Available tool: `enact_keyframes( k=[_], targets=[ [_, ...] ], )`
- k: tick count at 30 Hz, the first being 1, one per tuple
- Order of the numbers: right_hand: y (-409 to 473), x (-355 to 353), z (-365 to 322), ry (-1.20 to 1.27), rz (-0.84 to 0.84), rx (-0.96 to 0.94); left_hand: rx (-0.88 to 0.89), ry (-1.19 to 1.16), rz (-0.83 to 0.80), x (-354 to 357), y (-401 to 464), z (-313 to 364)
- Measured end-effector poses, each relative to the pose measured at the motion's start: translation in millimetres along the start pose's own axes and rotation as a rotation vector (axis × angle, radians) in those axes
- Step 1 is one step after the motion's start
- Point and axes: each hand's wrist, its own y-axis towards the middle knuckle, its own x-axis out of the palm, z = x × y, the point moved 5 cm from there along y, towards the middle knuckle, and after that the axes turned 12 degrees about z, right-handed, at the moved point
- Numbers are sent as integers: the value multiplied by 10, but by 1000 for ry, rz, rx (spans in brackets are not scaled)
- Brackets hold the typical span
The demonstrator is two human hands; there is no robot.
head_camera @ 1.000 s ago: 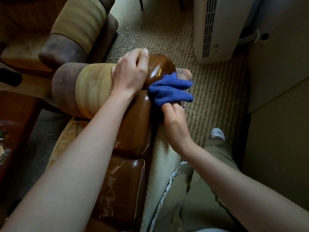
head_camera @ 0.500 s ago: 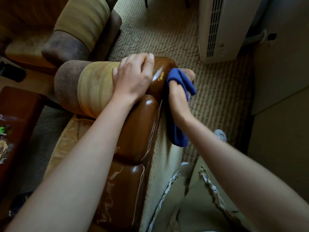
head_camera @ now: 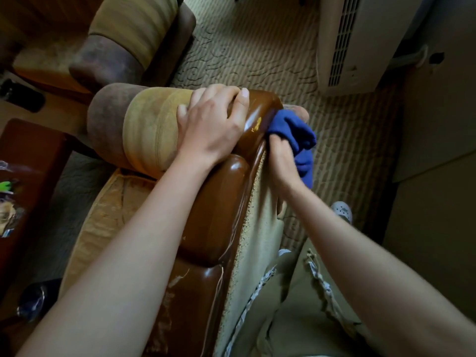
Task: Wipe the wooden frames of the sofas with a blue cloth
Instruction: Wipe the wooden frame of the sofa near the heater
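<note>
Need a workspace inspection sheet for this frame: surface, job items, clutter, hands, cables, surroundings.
Surface: glossy brown wooden frame along the sofa top, scuffed near the bottom of view.
Job's things: blue cloth bunched against the frame's far corner, outer side.
Clutter: dark table at left with small unclear items; dark object on the other sofa.
Hands: left hand rests on the frame by the bolster cushion; right hand grips the cloth.
Cables: nothing seen.
Surroundings: patterned carpet, white appliance, second sofa.
</note>
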Motion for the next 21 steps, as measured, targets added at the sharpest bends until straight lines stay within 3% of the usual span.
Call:
enact_keyframes(
  k=[4, 9, 17, 21],
  targets=[
    [527, -68, 183, 121, 95, 365, -20, 0, 0, 10, 10, -16],
    [432, -83, 542, 79, 83, 443, -30, -27, 4, 2, 16, -22],
    [-685, -186, 28, 210, -116, 61, -64, -66, 10, -30, 25, -36],
    [-1209, -266, -91, 220, -223, -28, -101, -118, 32, -43, 24, -49]
  ],
)
